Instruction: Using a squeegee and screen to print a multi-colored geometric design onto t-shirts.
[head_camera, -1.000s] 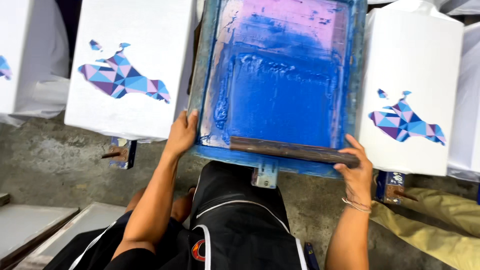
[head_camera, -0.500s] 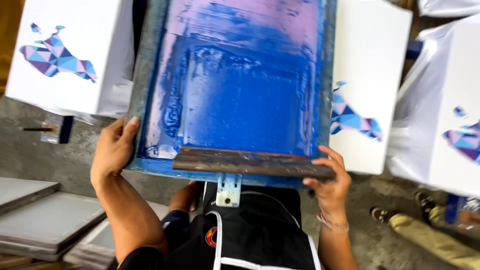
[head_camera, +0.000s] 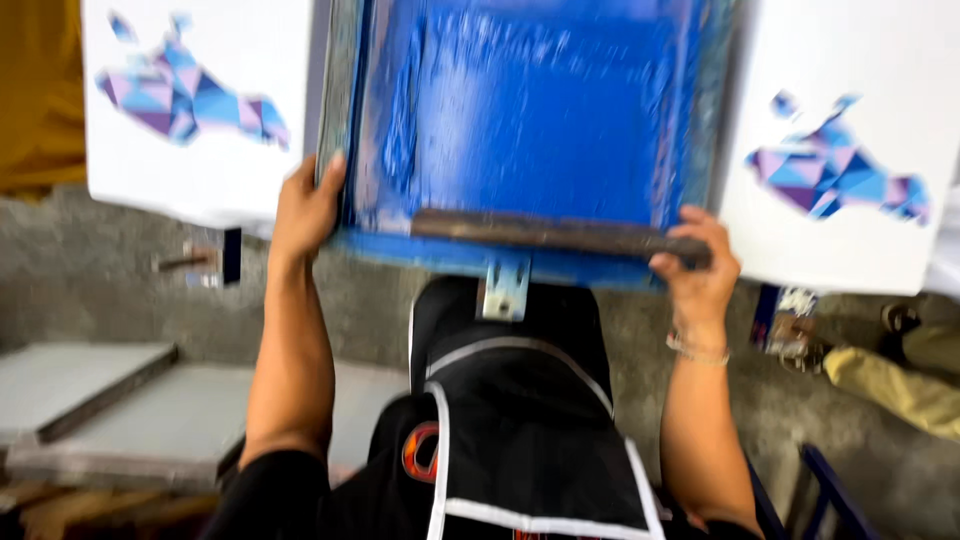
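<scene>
A blue-inked printing screen frame (head_camera: 455, 255) fills the upper middle of the view. My left hand (head_camera: 303, 207) grips its near left corner. My right hand (head_camera: 700, 265) holds the right end of a dark squeegee (head_camera: 545, 233) that lies across the frame's near edge. A metal bracket (head_camera: 505, 286) hangs under the frame's front. White shirts with a blue and purple geometric print lie on boards at the left (head_camera: 190, 100) and at the right (head_camera: 835, 170).
Grey flat boards (head_camera: 95, 400) are stacked on the concrete floor at lower left. Another person's foot and yellow trouser leg (head_camera: 890, 370) show at right. A blue metal bar (head_camera: 830, 490) stands at lower right.
The view has shifted, and the screen frame now sits more centred and nearer. My left hand has moved from the frame's left edge to its near left corner. My right hand stays on the squeegee's end.
</scene>
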